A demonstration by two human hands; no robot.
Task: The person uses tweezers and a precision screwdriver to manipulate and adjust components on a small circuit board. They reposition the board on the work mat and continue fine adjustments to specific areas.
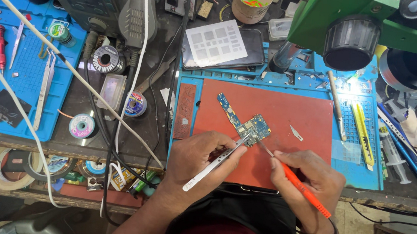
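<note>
Soldering work is under way on the small blue circuit board (245, 123) lying on the red mat (296, 119). The left hand (196, 162) pinches steel tweezers (215, 162) at its edge; the right hand (306, 181) grips an orange soldering iron (300, 187), tip touching. Next, I'd judge, calls for a steady tip.

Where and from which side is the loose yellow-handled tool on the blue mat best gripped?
Pinch the yellow tool at mid-handle, coming from above. It lies flat and long, running away from the person, and the handle's long sides look clear. The right hand, holding the orange iron, is nearer.
</note>
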